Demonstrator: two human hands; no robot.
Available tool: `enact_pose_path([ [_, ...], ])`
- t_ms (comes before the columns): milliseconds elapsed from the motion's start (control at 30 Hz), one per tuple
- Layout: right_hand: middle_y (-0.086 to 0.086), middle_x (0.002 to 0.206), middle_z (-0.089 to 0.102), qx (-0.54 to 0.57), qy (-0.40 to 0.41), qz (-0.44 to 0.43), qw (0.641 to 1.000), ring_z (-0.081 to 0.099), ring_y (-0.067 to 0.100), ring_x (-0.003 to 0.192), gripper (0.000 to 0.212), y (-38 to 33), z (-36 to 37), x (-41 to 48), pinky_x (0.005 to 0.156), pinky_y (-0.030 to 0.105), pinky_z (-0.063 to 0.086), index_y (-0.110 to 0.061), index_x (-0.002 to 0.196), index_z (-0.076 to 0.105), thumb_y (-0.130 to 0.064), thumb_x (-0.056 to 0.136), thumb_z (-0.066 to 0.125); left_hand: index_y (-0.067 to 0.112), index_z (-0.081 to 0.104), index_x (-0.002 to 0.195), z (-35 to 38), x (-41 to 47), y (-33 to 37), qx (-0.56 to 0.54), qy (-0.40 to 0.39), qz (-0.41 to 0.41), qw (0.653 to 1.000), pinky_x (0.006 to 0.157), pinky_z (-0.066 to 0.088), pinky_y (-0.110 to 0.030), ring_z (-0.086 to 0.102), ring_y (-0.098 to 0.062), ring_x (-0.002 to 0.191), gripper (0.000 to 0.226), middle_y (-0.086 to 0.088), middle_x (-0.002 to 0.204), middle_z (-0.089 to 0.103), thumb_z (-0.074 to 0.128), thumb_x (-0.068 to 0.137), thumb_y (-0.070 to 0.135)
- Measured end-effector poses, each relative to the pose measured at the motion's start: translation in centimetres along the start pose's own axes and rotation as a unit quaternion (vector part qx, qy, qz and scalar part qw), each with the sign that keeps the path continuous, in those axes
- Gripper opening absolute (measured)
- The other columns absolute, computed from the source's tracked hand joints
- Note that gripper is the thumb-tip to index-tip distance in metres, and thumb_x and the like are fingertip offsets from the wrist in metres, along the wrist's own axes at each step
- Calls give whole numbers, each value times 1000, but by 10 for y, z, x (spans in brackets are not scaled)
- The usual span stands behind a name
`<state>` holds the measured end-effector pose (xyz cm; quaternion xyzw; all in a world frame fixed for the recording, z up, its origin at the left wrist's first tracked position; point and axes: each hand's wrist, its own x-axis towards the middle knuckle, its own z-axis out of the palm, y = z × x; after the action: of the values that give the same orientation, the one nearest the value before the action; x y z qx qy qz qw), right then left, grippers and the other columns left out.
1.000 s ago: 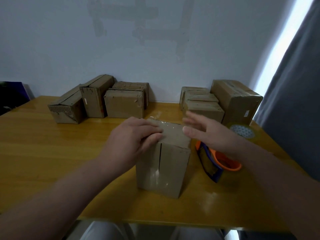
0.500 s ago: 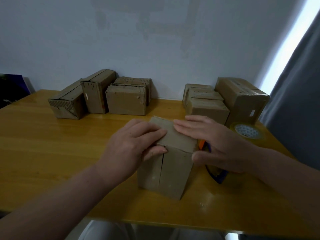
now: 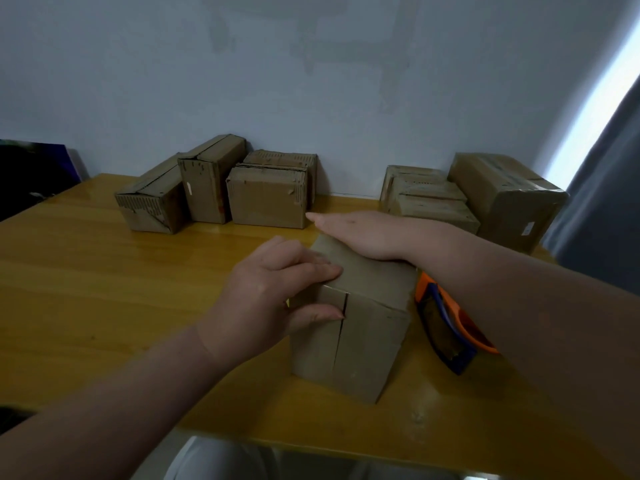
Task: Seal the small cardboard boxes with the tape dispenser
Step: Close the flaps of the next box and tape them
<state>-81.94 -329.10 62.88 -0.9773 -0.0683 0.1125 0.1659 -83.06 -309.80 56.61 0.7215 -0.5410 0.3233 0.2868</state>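
Observation:
A small cardboard box [image 3: 367, 334] stands near the table's front edge, a vertical seam showing on its near face. My left hand [image 3: 273, 299] grips its top left corner, fingers on the lid and thumb on the near face. My right hand [image 3: 360, 232] lies flat, palm down, fingers together, across the far end of the lid. The orange and blue tape dispenser [image 3: 446, 327] lies on the table just right of the box, partly hidden under my right forearm.
Three cardboard boxes [image 3: 266, 199] stand against the wall at back left, and several more [image 3: 509, 199] at back right. The yellow wooden table [image 3: 86, 289] ends close to me. A grey curtain [image 3: 609, 188] hangs at right, a dark object [image 3: 31, 174] at far left.
My right hand came from beside the box onto its lid and slid toward the far edge, flat. My left hand stayed on the box's top left corner.

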Motion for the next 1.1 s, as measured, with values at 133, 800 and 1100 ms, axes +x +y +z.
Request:
enact_pose_path([
  [133, -2, 155, 32, -88, 35, -9, 995, 25, 28, 141, 55, -1, 5, 0, 115, 47, 21, -42, 147, 28, -57, 98, 8, 16, 63, 108, 3, 1, 1, 8, 2, -1, 1000, 70, 50, -33, 59, -21, 87, 43, -7, 95, 63, 58, 83, 51],
  [800, -19, 157, -17, -103, -39, -11, 994, -6, 6, 145, 95, 4, 9, -113, 117, 31, 4, -36, 150, -13, -77, 76, 31, 10, 69, 107, -1, 0, 12, 41, -17, -45, 998, 73, 51, -27, 55, -16, 90, 60, -5, 97, 63, 43, 87, 60],
  [1100, -4, 147, 27, -169, 175, -32, 970, 36, 12, 124, 97, 9, 20, -103, 99, 28, 40, -28, 153, 9, -65, 79, 60, 11, 69, 107, -1, 6, 7, 60, -32, -97, 993, 71, 55, -33, 61, -20, 88, 40, -5, 99, 64, 65, 77, 37],
])
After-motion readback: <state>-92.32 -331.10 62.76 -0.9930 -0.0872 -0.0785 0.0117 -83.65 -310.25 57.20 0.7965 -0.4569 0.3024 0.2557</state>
